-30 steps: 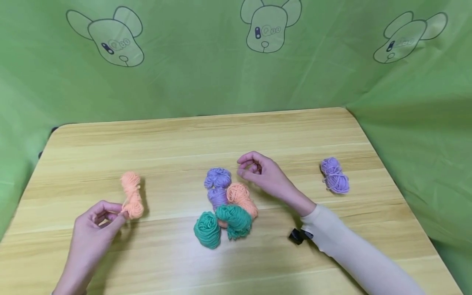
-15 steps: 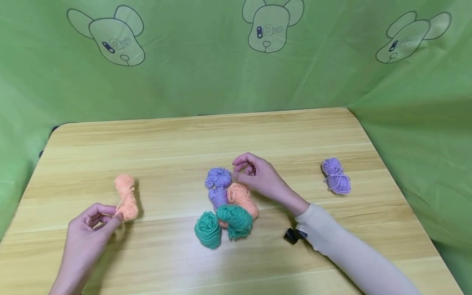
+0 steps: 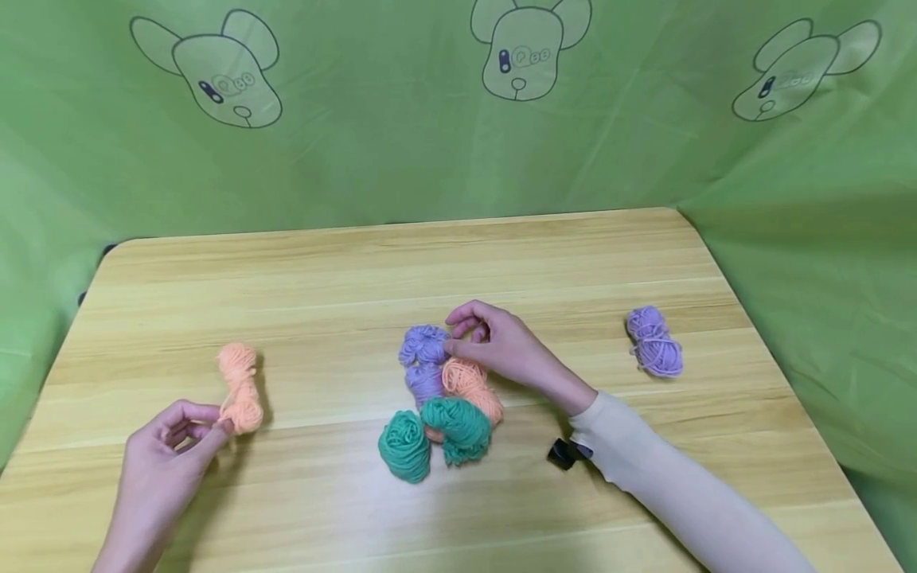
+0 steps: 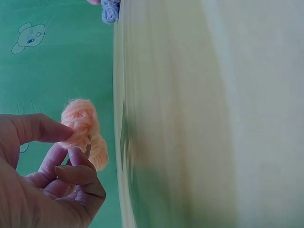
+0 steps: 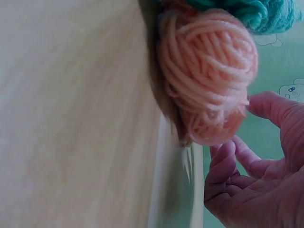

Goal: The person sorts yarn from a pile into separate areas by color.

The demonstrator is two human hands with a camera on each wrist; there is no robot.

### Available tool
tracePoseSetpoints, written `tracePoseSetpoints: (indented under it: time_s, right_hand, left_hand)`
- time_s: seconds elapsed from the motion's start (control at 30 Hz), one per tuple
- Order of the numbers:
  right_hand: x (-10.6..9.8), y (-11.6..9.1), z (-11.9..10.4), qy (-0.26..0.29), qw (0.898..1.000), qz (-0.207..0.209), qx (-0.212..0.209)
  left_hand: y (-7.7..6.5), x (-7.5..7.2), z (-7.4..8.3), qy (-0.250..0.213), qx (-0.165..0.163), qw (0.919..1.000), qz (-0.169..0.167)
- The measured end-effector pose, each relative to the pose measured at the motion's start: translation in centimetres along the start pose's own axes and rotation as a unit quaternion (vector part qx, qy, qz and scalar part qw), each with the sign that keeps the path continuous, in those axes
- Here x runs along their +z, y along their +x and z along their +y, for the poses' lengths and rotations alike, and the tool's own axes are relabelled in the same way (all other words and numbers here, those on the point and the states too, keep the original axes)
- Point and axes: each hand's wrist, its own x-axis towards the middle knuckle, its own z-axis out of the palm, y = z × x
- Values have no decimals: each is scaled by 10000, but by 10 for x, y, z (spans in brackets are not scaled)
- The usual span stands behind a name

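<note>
My left hand (image 3: 165, 461) pinches the lower end of a peach yarn skein (image 3: 239, 388) between thumb and fingers, at the left of the table. In the left wrist view the same skein (image 4: 80, 118) sits at the fingertips. My right hand (image 3: 501, 338) hovers over the middle pile, its fingers loosely bent and the thumb apart from them, with nothing held. Its thumb tip overlaps the edge of a purple yarn skein (image 3: 424, 345); whether they touch I cannot tell. Just below the right hand lies another peach skein (image 3: 469, 382), partly under a green skein (image 3: 458, 426).
A second green ball (image 3: 404, 447) lies at the pile's near left. Apart from the pile, a purple skein (image 3: 655, 342) rests at the right of the wooden table (image 3: 322, 517). A black device (image 3: 562, 454) is by the right sleeve. Green cloth (image 3: 372, 159) hangs behind the table.
My left hand has drawn the peach skein slightly left and toward me. The right hand has shifted a little left, closer to the purple skein. The pile has stayed put.
</note>
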Motion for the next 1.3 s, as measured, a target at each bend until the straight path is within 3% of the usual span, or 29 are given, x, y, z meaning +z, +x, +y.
tracePoseSetpoints:
  time_s: [0.37,0.77,1.3]
  right_hand:
    - [3,5,-2,-179,9995,-217,149]
    - [5,9,-2,-307,9987,-336,218]
    - [9,12,-1,-465,9979,-380,250]
  left_hand:
    - [-2,-3,-5,100,-2,9999,-11]
    - [-4,-7,-9,591,-54,9982,-111]
    - [-1,-15,-15,532,-177,9984,-103]
